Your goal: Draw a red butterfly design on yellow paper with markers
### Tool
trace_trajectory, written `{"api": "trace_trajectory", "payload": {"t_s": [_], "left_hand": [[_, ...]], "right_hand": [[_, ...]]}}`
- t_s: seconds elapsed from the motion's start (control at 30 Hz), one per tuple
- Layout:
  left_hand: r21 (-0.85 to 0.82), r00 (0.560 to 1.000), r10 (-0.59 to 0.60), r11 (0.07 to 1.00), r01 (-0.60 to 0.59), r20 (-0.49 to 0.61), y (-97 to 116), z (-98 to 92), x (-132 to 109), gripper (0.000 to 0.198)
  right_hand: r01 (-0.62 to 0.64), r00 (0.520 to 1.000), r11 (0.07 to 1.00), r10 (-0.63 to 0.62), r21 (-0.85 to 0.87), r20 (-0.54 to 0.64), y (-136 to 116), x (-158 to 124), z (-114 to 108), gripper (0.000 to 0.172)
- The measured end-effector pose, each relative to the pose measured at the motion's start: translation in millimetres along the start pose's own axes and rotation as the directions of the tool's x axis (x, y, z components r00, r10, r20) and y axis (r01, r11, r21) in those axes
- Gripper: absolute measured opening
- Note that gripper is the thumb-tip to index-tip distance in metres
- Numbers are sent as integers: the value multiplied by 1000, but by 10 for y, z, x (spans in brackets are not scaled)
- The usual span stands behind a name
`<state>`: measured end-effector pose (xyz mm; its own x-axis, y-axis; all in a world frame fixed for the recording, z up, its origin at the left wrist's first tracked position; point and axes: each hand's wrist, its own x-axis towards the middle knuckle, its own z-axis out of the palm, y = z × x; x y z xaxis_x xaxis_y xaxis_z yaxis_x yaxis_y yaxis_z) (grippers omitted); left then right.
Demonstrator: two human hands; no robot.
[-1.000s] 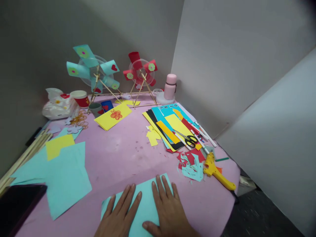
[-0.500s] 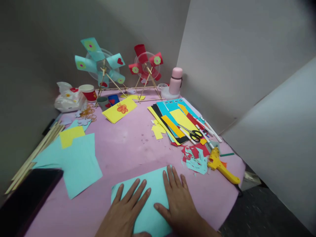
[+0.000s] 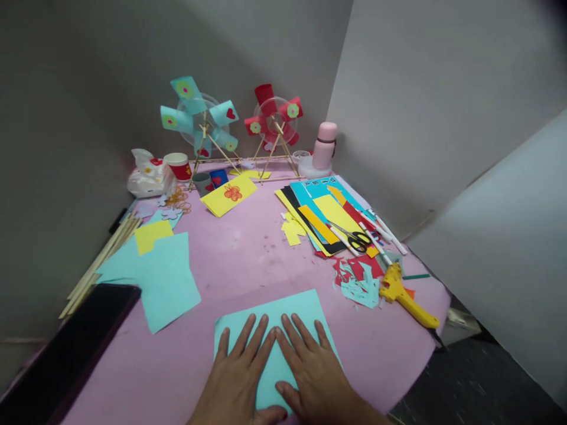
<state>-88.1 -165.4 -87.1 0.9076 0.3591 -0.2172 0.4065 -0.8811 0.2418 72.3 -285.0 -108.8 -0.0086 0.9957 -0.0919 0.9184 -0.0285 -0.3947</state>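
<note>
A light blue sheet of paper (image 3: 283, 304) lies on the pink table near its front edge. Flat on the sheet's left half is my left hand (image 3: 241, 369), fingers spread. My right hand (image 3: 312, 366) rests on the right half, also spread, with its index fingertip close to the left hand's. Neither hand grips anything. The sheet's lower part is partly covered by the hands. To the left lies another cut light blue sheet (image 3: 166, 283) with a yellow piece (image 3: 153, 236) on its upper edge.
On the right are a yellow glue gun (image 3: 407, 298), blue paper scraps (image 3: 361, 289) and black scissors (image 3: 357, 239) on stacked coloured paper. A dark phone (image 3: 71, 354) and wooden sticks (image 3: 104, 257) lie left. Behind stand blue (image 3: 201, 118) and red (image 3: 274, 121) paper wheels and a pink flask (image 3: 325, 147).
My right hand has slid inward over the sheet, toward my left hand. Both hands stay flat on it. The whole view has shifted slightly, so things appear further right.
</note>
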Motion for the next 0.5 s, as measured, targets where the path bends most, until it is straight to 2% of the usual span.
{"api": "trace_trajectory", "payload": {"t_s": [0.17, 0.33, 0.43, 0.5], "left_hand": [[75, 995, 12, 997, -5, -95, -126, 118, -164, 107], [216, 973, 77, 976, -30, -216, -329, 206, -411, 99], [325, 931, 157, 945, -45, -328, -413, 246, -506, 93], [418, 884, 250, 906, -70, -395, -396, 239, -508, 81]], "right_hand": [[-6, 999, 1000, 4, -27, -43, 109, -114, -19, 85], [-75, 997, 989, 72, -126, -24, 201, -283, -63, 80], [-74, 996, 970, 60, -233, -68, 259, -367, -74, 72], [-45, 991, 948, 2, -315, -136, 292, -394, -74, 69]]}}
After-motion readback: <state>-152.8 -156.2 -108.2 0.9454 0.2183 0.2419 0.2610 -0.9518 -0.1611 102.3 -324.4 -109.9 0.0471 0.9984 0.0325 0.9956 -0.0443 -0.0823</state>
